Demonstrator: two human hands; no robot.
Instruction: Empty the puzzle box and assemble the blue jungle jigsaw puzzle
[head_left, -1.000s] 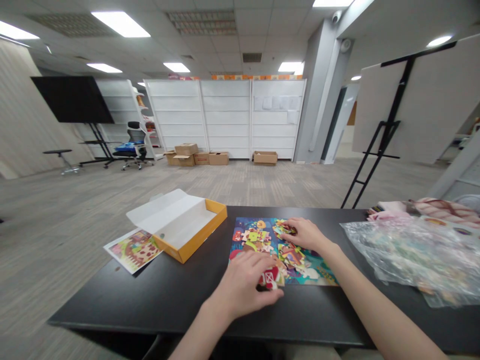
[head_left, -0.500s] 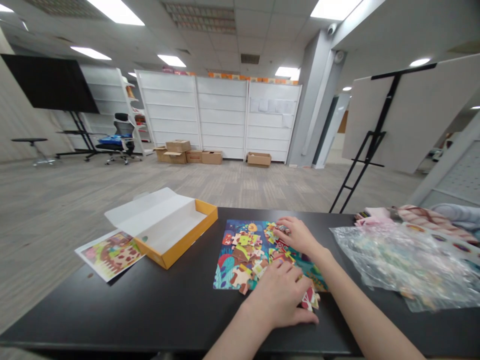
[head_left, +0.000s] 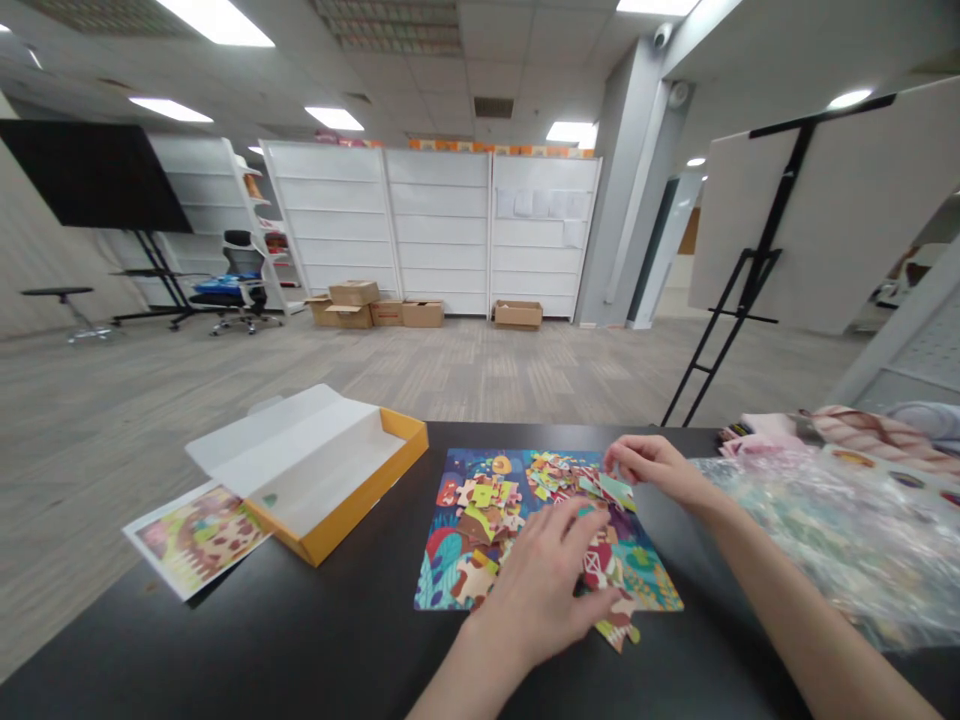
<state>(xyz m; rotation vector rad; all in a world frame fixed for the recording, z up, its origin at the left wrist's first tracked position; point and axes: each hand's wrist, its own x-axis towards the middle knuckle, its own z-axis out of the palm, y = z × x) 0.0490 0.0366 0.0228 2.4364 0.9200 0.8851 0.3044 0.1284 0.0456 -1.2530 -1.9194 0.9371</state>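
Observation:
A colourful picture board lies on the black table, with a heap of loose jigsaw puzzle pieces on its left part and more pieces at its top right. My left hand rests over the middle of the board, palm down, fingers apart, hiding some pieces. Beside its thumb, a few pieces stick out past the front edge of the board. At the board's upper right edge, my right hand has its fingers curled together, close to a pale green piece. What sits between those fingertips is hidden.
To the left stands an open yellow box with a white inside, partly over a printed picture sheet. A clear plastic bag fills the table's right side, with pink cloth items behind it. Beyond the table is a black easel.
My right hand has moved right, off the pieces to the board's edge, its fingers now curled in. My left hand stays over the pieces, slightly raised. The view has shifted a little.

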